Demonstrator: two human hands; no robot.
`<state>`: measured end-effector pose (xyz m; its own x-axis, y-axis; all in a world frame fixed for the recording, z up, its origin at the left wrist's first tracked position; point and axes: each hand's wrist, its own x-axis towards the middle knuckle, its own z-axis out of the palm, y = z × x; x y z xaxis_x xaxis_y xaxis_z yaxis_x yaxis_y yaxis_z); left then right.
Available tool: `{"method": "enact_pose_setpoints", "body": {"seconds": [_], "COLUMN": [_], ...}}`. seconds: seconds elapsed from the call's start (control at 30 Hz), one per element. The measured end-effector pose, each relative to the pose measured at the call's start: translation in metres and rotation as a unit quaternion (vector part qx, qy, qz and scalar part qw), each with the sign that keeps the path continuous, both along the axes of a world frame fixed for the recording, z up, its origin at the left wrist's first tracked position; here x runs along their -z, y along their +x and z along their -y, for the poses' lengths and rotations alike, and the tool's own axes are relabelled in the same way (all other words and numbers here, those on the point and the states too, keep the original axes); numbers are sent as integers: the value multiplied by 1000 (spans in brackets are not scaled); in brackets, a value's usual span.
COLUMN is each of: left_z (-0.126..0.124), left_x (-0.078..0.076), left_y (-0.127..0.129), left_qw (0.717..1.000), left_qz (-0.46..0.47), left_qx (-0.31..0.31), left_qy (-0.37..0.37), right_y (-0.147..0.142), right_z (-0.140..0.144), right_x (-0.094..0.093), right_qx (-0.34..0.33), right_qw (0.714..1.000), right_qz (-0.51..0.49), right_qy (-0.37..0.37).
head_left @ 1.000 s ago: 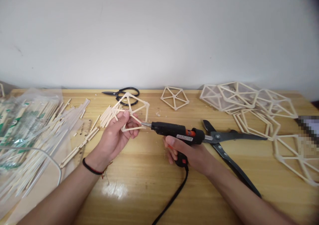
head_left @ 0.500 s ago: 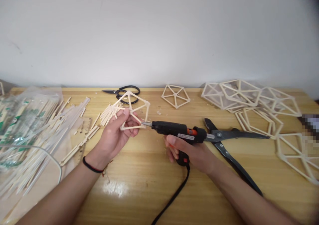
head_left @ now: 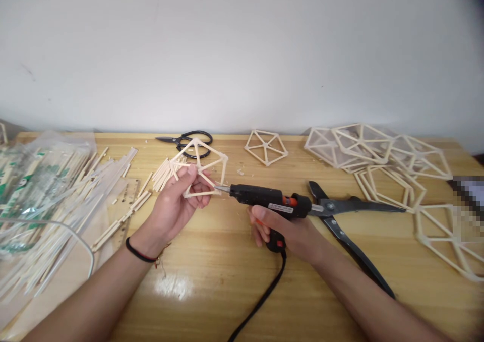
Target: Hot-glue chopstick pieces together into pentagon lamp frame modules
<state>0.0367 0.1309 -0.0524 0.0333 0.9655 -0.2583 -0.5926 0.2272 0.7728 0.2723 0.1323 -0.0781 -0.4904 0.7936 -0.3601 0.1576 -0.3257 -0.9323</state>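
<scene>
My left hand [head_left: 181,195] pinches a small pentagon frame of wooden sticks [head_left: 216,159] with spokes meeting near its middle, held up above the table. Part of the frame is hidden behind my thumb and fingers. My right hand [head_left: 287,228] is wrapped around the handle of a black hot glue gun [head_left: 257,194] with a clear glue stick [head_left: 316,208] out of its back end. The gun's metal nozzle points left and sits at the frame's lower right corner. Its cord runs down toward the table's front edge.
Black scissors [head_left: 172,139] lie behind my left hand, near short cut sticks [head_left: 162,174]. Packaged chopsticks [head_left: 36,190], glue sticks and a ruler [head_left: 130,190] cover the left. Large shears [head_left: 346,205] lie right, before stacked stick frames [head_left: 363,143]. Another pentagon frame [head_left: 266,145] lies at the back.
Both hands, the frame and the glue gun hold nearly the same position. The view has shifted very slightly, so things on the right appear a little further left.
</scene>
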Motion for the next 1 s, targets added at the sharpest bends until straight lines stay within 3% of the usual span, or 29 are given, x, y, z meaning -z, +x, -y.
{"method": "enact_pose_setpoints", "body": {"seconds": [0.5,1.0], "left_z": [1,0], "left_x": [0,2], "left_y": [1,-1], "left_qw": [1000,1000], "left_qz": [4,-7], "left_qx": [-18,11], "left_qy": [-1,0], "right_y": [-5,-4], "right_z": [-1,0], "right_x": [-6,-5], "right_qx": [17,4], "right_qw": [1000,1000], "right_qz": [-19,2], "right_qy": [-11,3]}}
